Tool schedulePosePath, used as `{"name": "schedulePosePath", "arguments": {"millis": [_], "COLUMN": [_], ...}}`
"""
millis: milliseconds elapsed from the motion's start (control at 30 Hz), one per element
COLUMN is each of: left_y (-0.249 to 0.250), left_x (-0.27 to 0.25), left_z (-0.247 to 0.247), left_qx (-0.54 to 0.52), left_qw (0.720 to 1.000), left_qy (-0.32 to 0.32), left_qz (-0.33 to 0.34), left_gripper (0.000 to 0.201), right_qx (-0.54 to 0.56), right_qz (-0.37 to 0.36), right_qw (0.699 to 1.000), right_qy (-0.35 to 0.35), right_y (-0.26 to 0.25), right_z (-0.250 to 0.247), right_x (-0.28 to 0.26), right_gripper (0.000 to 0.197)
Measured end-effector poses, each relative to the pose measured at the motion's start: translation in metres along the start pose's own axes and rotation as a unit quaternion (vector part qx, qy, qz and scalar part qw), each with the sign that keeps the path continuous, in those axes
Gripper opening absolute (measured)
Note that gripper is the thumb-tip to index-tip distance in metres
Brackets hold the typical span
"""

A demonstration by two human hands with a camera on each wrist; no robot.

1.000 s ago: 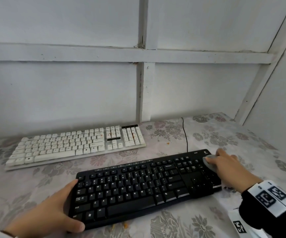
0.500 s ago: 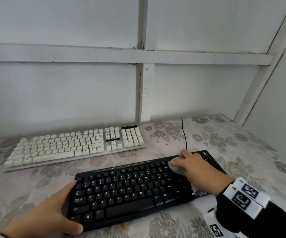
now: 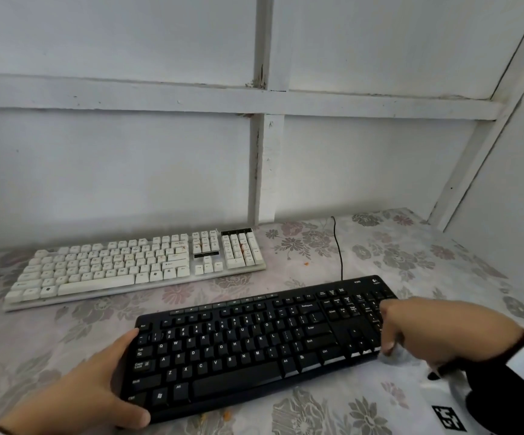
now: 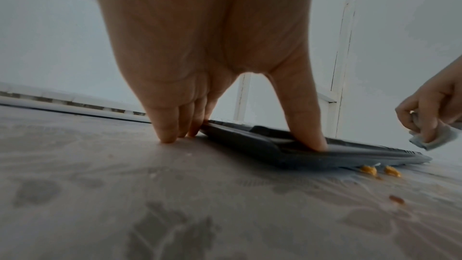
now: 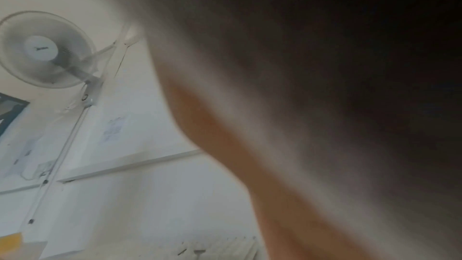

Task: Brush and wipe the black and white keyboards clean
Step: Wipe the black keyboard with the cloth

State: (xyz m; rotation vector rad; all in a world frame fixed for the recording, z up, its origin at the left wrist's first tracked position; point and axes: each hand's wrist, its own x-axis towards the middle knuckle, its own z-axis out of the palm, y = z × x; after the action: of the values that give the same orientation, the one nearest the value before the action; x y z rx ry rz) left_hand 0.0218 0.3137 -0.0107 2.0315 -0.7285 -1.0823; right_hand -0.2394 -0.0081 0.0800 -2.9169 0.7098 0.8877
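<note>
The black keyboard (image 3: 254, 346) lies in front of me on the flowered tablecloth. My left hand (image 3: 128, 376) braces its left end, with straight fingers (image 4: 172, 135) on the cloth beside the edge and the thumb (image 4: 312, 141) pressing on the front corner. At the keyboard's right front corner, my right hand (image 3: 389, 334) pinches a small grey-white cloth (image 3: 395, 357); the left wrist view also shows that cloth (image 4: 435, 139). The white keyboard (image 3: 128, 265) lies behind, to the left, with nothing touching it. The right wrist view is blurred and shows only my forearm.
Orange crumbs (image 4: 368, 170) lie on the tablecloth by the black keyboard's front edge. Its black cable (image 3: 339, 249) runs back toward the white panelled wall (image 3: 267, 167). Another wall closes the right side. A wall fan (image 5: 47, 48) hangs overhead.
My right hand swept the cloth from the keyboard's far right corner leftward along the top rows, then back to the right front corner. The left hand stayed put.
</note>
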Motion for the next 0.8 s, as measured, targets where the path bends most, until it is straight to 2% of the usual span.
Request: {"name": "schedulePosePath", "arguments": {"millis": [100,200,300,500,633,800], "left_y": [0.006,0.012,0.015,0.018,0.021,0.02], "left_x": [-0.003,-0.003,0.0,-0.004,-0.01,-0.011], "left_z": [0.002,0.006,0.007,0.008,0.007,0.006], "left_qx": [-0.001,-0.009,-0.007,-0.038,-0.032,-0.023], "left_qw": [1.0,0.999,0.999,0.997,0.999,0.999], "left_qy": [0.01,0.034,0.038,0.06,0.027,0.022], "left_qz": [0.006,0.008,-0.001,0.002,0.007,0.009], "left_gripper": [0.135,0.1,0.087,0.091,0.137,0.14], "right_qx": [0.024,0.076,0.104,0.133,0.126,0.103], "right_qz": [0.032,0.058,0.061,0.05,0.097,0.153], "right_qw": [0.997,0.983,0.969,0.964,0.959,0.954], "right_qy": [0.067,0.158,0.217,0.225,0.236,0.238], "right_y": [0.004,0.01,0.015,0.027,0.056,0.084], "right_z": [-0.004,0.001,0.014,0.033,0.041,0.052], "right_x": [0.013,0.032,0.052,0.047,0.041,0.043], "right_gripper": [0.025,0.032,0.019,0.029,0.032,0.028]}}
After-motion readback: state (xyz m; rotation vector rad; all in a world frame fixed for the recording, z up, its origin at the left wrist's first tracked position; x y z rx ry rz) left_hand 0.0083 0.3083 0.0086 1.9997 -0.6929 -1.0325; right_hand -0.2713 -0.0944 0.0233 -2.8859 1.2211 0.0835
